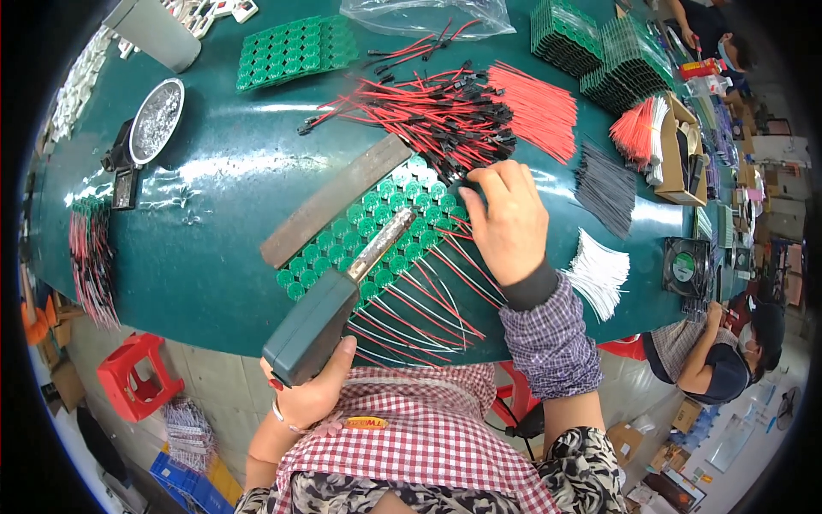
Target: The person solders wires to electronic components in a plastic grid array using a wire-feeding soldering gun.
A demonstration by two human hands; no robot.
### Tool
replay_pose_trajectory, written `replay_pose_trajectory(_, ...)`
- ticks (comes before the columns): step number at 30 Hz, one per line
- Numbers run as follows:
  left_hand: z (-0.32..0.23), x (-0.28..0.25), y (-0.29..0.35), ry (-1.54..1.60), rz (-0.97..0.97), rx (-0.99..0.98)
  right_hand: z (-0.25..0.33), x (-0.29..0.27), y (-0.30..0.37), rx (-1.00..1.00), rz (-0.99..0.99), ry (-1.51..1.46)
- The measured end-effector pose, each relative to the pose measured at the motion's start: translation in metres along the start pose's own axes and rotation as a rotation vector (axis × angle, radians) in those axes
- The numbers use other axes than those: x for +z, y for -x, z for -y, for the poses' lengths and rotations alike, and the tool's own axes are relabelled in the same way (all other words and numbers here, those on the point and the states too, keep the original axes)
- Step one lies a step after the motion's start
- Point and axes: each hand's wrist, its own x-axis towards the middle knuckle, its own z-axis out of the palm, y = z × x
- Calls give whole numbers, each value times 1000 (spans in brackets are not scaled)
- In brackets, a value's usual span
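In my left hand (312,390) is a soldering gun (317,321), its dark green body gripped from below. The gun's metal tip (390,240) slants up over a panel of round green circuit boards (321,257). My right hand (509,214) is closed in a pinch at the panel's upper right corner, by the black connectors; what lies between its fingertips is too small to make out. Red and white wires (419,313) trail from the panel's near right side toward me. A worn flat bar (334,201) lies along its upper left edge.
Beyond the panel lies a heap of red and black connector leads (428,111). Bundles of red wires (539,107), black wires (604,188) and white wires (599,274) are on the right. A metal bowl (158,120) stands left. Stacked green panels (629,56) sit far right; another person (719,351) sits at right.
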Motion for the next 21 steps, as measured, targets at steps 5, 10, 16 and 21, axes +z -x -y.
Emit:
replay_pose_trajectory(5,0,-2,0,-13,2,18,-12,-4,8,41,10,30)
replay_pose_trajectory(10,0,-2,-1,19,-49,-26,-29,-45,35,151,186,184)
replay_pose_trajectory(16,-1,-1,-4,21,-21,-7,-28,-25,14,121,229,-120)
replay_pose_trajectory(21,-2,-5,4,40,-90,-8,-32,-13,13,35,283,-132)
